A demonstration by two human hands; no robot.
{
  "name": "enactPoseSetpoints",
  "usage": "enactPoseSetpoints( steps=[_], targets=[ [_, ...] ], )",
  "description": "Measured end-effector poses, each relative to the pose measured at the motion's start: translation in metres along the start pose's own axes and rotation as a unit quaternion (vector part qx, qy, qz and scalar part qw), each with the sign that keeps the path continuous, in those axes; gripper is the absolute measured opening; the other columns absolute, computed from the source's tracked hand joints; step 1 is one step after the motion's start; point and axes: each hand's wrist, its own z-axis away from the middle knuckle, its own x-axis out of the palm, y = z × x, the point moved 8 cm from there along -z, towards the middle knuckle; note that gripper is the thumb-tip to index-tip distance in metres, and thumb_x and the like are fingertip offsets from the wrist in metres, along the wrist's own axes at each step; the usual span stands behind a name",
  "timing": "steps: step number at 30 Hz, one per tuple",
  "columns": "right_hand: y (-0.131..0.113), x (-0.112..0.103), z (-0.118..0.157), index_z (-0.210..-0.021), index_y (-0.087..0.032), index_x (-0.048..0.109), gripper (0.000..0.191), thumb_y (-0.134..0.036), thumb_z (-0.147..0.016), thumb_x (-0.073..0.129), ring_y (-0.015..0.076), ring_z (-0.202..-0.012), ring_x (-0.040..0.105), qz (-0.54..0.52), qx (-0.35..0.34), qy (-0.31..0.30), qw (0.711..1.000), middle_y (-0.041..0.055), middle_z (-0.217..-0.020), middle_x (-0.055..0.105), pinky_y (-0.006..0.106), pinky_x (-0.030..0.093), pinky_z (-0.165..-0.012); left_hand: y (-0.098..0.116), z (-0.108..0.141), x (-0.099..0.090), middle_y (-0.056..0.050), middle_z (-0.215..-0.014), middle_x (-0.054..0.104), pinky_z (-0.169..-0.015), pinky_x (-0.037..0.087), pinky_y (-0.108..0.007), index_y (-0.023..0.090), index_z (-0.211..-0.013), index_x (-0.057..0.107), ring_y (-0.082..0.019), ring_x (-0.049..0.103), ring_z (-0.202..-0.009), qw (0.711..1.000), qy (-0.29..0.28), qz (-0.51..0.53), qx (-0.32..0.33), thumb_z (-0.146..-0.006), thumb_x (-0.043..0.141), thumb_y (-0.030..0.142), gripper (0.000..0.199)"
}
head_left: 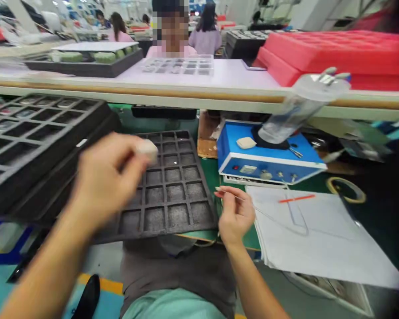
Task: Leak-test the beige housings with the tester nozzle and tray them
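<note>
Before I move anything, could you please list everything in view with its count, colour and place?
Grid tray: one, black, on the green bench
Stacked trays: several, dark, left
Pale block: one, off-white, above the grid tray
Thin cord: one, pale, over the sheets
Blue box: one, right of the grid tray
Pad: one, beige, on the blue box
Container: one, clear, above the blue box
Sheets: several, white, right
Strip: one, orange-red, on the sheets
Tape roll: one, yellowish, far right
Shelf: one, white, across the back
Red trays: stack, shelf's right
Clear tray: one, shelf's middle
Dark tray: one, black, shelf's left
People: several, background
Smaller items: too blurred to count
Left hand: one, bare, holding the pale block
Right hand: one, bare, pinching the thin cord
</note>
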Motion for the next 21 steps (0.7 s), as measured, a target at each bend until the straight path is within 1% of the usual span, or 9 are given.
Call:
enactPoseSetpoints(
  steps=[1,3,4,6,8,13,16,19,21],
  targets=[
    [0.001,0.008,0.0,-0.098,-0.019,0.071,0.018,-0.035,-0.098,0.063,0.0175,-0.076,0.075,-0.008,-0.008,-0.018,1.0,0.0063,-0.092,0.075,0.034,0.065,-0.073,-0.018,0.02,0.038,-0.004,-0.096,0.08,-0.092,0.059,-0.034,0.021,-0.092,0.081,-0.025,0.074,-0.101,0.998,-0.048,-0.029,0.019,-0.07,0.083,0.026,0.022],
    [0.002,0.018,0.0,-0.098,-0.02,0.071,0.014,-0.03,-0.099,0.062,0.0167,-0.078,0.076,-0.018,-0.031,-0.054,0.998,0.0054,-0.093,0.075,0.033,0.065,-0.074,-0.064,0.052,0.098,-0.006,-0.088,0.08,-0.08,0.061,-0.033,0.018,-0.094,0.079,-0.022,0.075,-0.08,0.994,-0.096,0.047,-0.018,-0.073,0.08,0.027,0.023],
    [0.003,0.02,0.0,-0.098,-0.021,0.072,0.013,-0.028,-0.099,0.061,0.0167,-0.08,0.076,-0.019,-0.042,-0.07,0.996,0.0053,-0.094,0.075,0.032,0.065,-0.074,-0.084,0.061,0.119,-0.008,-0.089,0.08,-0.079,0.061,-0.033,0.016,-0.096,0.078,-0.022,0.075,-0.079,0.991,-0.099,0.08,-0.043,-0.074,0.078,0.029,0.025],
    [0.006,0.02,0.001,-0.1,-0.022,0.072,0.012,-0.025,-0.1,0.06,0.0179,-0.084,0.076,-0.013,-0.059,-0.088,0.994,0.0057,-0.096,0.075,0.033,0.065,-0.075,-0.111,0.068,0.143,-0.01,-0.094,0.081,-0.081,0.061,-0.034,0.015,-0.1,0.075,-0.022,0.077,-0.084,0.984,-0.096,0.129,-0.079,-0.076,0.078,0.031,0.03],
    [0.007,0.018,0.003,-0.102,-0.024,0.071,0.012,-0.023,-0.1,0.059,0.0201,-0.09,0.075,-0.001,-0.078,-0.099,0.992,0.0066,-0.098,0.076,0.036,0.065,-0.079,-0.122,0.068,0.15,-0.011,-0.097,0.081,-0.085,0.061,-0.035,0.014,-0.1,0.074,-0.023,0.077,-0.088,0.977,-0.091,0.159,-0.104,-0.073,0.082,0.032,0.033],
    [0.003,0.019,0.008,-0.109,-0.027,0.071,0.02,-0.015,-0.099,0.059,0.0231,-0.103,0.075,-0.003,-0.122,-0.139,0.983,0.0064,-0.106,0.078,0.045,0.063,-0.092,-0.124,0.069,0.143,-0.009,-0.094,0.08,-0.081,0.062,-0.03,0.013,-0.096,0.072,-0.021,0.077,-0.085,0.968,-0.09,0.186,-0.139,-0.072,0.086,0.027,0.031],
    [0.005,0.018,0.008,-0.11,-0.027,0.071,0.021,-0.014,-0.099,0.058,0.0237,-0.103,0.076,-0.007,-0.11,-0.133,0.985,0.0061,-0.106,0.079,0.047,0.063,-0.091,-0.127,0.07,0.14,-0.005,-0.096,0.078,-0.078,0.062,-0.027,0.015,-0.105,0.068,-0.017,0.076,-0.083,0.963,-0.066,0.223,-0.139,-0.074,0.086,0.026,0.037],
    [0.006,0.017,0.009,-0.111,-0.027,0.07,0.021,-0.013,-0.099,0.059,0.0234,-0.099,0.077,-0.009,-0.118,-0.135,0.984,0.0058,-0.105,0.079,0.045,0.065,-0.088,-0.127,0.069,0.139,-0.006,-0.105,0.079,-0.084,0.063,-0.027,0.017,-0.117,0.068,-0.016,0.076,-0.091,0.964,-0.062,0.227,-0.124,-0.079,0.083,0.026,0.042],
    [0.008,0.017,0.01,-0.112,-0.026,0.07,0.023,-0.012,-0.098,0.06,0.0228,-0.098,0.078,-0.015,-0.121,-0.137,0.983,0.0056,-0.105,0.08,0.043,0.066,-0.086,-0.125,0.069,0.14,-0.008,-0.105,0.081,-0.085,0.062,-0.024,0.015,-0.112,0.073,-0.017,0.078,-0.094,0.971,-0.068,0.2,-0.111,-0.081,0.082,0.027,0.035]
  ],
)
